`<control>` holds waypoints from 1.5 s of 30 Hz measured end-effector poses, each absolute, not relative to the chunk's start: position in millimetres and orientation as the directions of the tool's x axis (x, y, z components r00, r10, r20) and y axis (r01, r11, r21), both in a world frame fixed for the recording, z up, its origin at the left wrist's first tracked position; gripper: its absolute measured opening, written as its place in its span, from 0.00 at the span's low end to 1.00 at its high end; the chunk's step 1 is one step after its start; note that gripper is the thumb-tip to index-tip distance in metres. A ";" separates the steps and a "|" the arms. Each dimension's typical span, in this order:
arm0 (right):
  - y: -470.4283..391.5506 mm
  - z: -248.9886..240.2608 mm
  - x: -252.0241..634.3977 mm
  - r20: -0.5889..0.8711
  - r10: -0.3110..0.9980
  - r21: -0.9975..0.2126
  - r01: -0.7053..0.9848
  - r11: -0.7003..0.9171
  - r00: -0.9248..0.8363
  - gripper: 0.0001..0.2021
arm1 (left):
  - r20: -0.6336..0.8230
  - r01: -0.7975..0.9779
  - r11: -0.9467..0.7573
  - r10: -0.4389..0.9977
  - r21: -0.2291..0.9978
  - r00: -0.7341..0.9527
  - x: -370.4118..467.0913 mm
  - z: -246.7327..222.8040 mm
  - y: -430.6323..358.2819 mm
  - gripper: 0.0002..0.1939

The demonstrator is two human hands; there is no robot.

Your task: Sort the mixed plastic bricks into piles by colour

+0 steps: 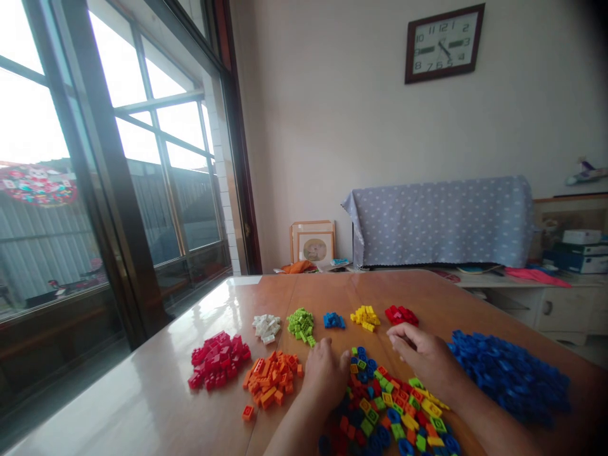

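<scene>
My left hand (325, 373) is over the table between the orange brick pile (272, 379) and the mixed heap of toy bricks (387, 405). Its fingertips are bent down close to the lime green brick pile (300, 324), with the thumb held apart; the undersides of the fingers are hidden. Just in front of the red brick pile (401, 315) is my right hand (420, 348), its fingers and thumb curled together. Whatever it may hold is too small or hidden to name. A blue brick pile (334, 320) and a yellow brick pile (365, 316) lie between the hands, farther back.
White bricks (266, 328) and pinkish-red bricks (219, 360) lie in piles to the left. One orange brick (247, 413) sits alone near the front. A large dark blue heap (508, 373) covers the table's right side. Behind the table stands a cloth-covered object (441, 221).
</scene>
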State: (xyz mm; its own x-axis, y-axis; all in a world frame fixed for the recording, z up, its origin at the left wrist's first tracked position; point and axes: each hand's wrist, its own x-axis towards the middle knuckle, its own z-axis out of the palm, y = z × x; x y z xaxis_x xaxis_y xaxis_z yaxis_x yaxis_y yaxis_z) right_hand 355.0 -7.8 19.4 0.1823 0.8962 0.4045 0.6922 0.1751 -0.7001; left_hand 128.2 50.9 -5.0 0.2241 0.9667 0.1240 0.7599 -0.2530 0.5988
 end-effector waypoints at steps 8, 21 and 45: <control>-9.7 18.7 354.5 0.407 0.893 -0.689 0.706 0.162 0.192 0.16 | 0.086 0.754 -0.242 0.967 0.611 0.241 126.8 -8.4 56.6 0.38; -6.4 12.7 363.0 0.366 0.910 -0.705 0.697 0.133 0.197 0.18 | 0.124 0.728 -0.263 0.963 0.633 0.240 124.7 -10.8 56.3 0.38; -7.2 15.1 361.3 0.385 0.901 -0.681 0.721 0.129 0.202 0.18 | 0.071 0.752 -0.272 0.955 0.600 0.290 123.5 -15.4 60.7 0.43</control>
